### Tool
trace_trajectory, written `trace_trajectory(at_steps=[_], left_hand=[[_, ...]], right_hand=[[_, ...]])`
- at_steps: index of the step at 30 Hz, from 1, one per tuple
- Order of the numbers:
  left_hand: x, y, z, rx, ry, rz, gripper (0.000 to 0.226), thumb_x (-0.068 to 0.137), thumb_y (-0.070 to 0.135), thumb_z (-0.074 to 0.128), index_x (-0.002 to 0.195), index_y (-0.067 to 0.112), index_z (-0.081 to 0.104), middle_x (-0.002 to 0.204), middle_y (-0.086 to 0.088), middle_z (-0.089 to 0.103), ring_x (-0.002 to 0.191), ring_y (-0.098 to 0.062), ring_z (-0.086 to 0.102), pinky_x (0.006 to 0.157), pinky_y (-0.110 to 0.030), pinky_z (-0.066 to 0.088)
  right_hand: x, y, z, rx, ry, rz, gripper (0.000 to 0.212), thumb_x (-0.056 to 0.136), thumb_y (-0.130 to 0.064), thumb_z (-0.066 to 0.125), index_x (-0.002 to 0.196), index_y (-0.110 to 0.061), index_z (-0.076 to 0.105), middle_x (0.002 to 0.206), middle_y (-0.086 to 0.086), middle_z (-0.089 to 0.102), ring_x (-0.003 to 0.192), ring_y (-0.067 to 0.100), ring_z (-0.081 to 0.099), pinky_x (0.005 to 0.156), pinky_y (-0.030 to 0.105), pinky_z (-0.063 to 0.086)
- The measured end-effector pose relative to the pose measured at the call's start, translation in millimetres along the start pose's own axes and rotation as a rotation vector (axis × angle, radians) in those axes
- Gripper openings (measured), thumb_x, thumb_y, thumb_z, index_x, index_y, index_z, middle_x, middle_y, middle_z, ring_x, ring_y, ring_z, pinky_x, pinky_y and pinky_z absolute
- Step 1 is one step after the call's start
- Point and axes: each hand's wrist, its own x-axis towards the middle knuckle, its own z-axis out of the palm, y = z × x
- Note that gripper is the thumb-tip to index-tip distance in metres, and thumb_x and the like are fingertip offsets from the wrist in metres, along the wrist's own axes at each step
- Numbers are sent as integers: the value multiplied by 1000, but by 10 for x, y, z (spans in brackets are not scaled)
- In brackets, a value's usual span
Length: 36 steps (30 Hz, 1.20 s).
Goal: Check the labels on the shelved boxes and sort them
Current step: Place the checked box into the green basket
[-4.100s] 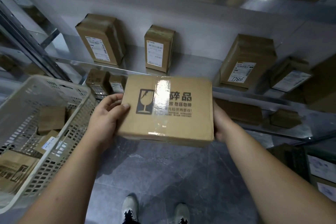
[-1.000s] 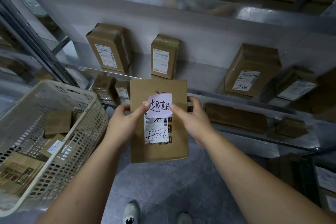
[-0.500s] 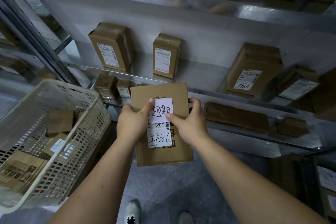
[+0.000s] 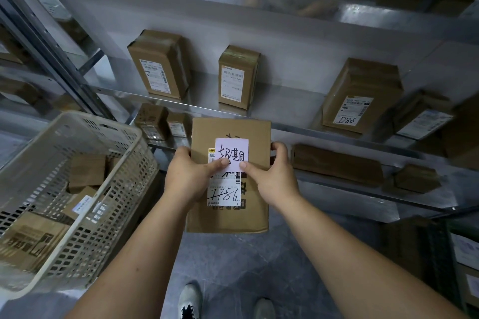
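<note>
Where the thumb tips meet on the lower edge of the pink note (image 4: 231, 154), the left hand (image 4: 185, 176) and the right hand (image 4: 272, 179) each press that slip flat against the face of the held box (image 4: 228, 217). The other fingers of the right hand curl over the box's right edge. Those of the left hand wrap round its left edge and are mostly hidden behind the cardboard, so both hands grip the box between thumb and fingers.

The note bears handwritten dark characters and overlaps the top of a white shipping label (image 4: 224, 193), on which "1786" is written by hand with a line struck through it. The box is held in the air with its labelled face toward the camera, just in front of the metal shelf (image 4: 285, 101) and above the grey floor (image 4: 233, 267).

On that shelf three labelled boxes stand apart: the left box (image 4: 159, 65), the middle box (image 4: 237, 76) and the right box (image 4: 361, 93), whose handwritten number seems to read 1786 too. To the left of the hands sits a white lattice basket (image 4: 77, 137) holding several cardboard boxes. A pair of shoes (image 4: 190, 300) shows at the bottom edge.
</note>
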Motion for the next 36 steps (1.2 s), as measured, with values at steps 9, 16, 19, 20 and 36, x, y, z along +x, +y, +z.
trace_trajectory(at_steps=[9,16,19,20,36], left_hand=[[-121,-24,30,89,69,33,52,104,67,53,113,15,61,98,7,64,85,-14,59,62,-32,37],[-60,-107,-11,-167,-3,-75,59,106,74,37,114,24,68,102,11,65,96,-12,61,84,-40,47],[-84,-162,-24,-270,-48,-119,63,103,78,40,114,26,74,107,6,75,99,-14,70,81,-39,54],[-95,-193,-17,-268,-63,-119,65,103,79,39,115,26,76,108,6,77,101,-16,72,82,-41,57],[34,-386,135,-109,-390,22,62,106,73,37,140,27,61,110,8,62,98,-14,59,89,-45,48]], right_hand=[[-38,-37,-26,20,-26,34,71,81,-88,62,133,-44,45,132,-9,64,108,17,68,93,47,62],[-34,13,-61,362,-74,239,63,77,-90,65,121,-45,59,124,-6,75,110,21,74,99,52,62],[-88,24,-171,451,-94,275,38,101,-65,65,119,-32,65,115,-5,79,107,17,74,87,37,58],[-104,54,-195,459,-91,281,33,104,-60,65,117,-30,67,113,-5,80,106,16,74,84,35,57],[-676,407,-33,566,208,410,46,102,-68,62,128,-32,71,117,-7,82,113,20,76,103,47,59]])
